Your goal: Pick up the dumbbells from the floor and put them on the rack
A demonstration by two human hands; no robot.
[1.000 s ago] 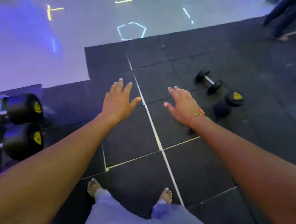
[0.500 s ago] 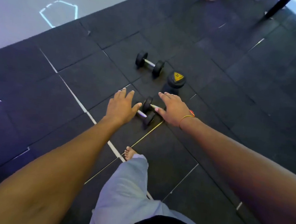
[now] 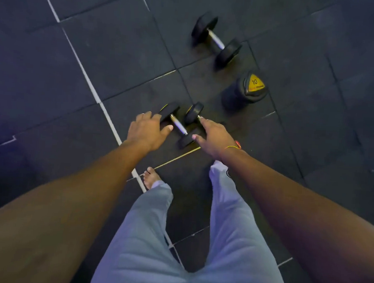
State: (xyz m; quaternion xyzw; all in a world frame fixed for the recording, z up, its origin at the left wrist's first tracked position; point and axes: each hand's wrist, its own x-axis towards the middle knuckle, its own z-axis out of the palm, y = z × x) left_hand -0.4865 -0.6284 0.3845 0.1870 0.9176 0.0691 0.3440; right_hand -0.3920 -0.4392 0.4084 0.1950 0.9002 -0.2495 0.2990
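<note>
Left hand point(image 3: 146, 131) and right hand point(image 3: 212, 136) — fingers loose, grasping nothing — above two small dumbbells point(image 3: 178, 125) on black rubber floor tiles point(image 3: 121, 54).

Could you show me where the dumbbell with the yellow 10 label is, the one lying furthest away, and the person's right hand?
Labelled dumbbell point(image 3: 254, 83): head view, on its yellow end label.
Far dumbbell point(image 3: 216, 39): head view, on its metal handle.
Right hand point(image 3: 212, 135): head view, on the back of the hand.

I was looking at a gym, black rubber floor tiles point(image 3: 125, 56) with pale seams, dumbbells point(image 3: 216, 41) lying loose, a heavier dumbbell point(image 3: 245, 91) marked 10 in yellow
</note>
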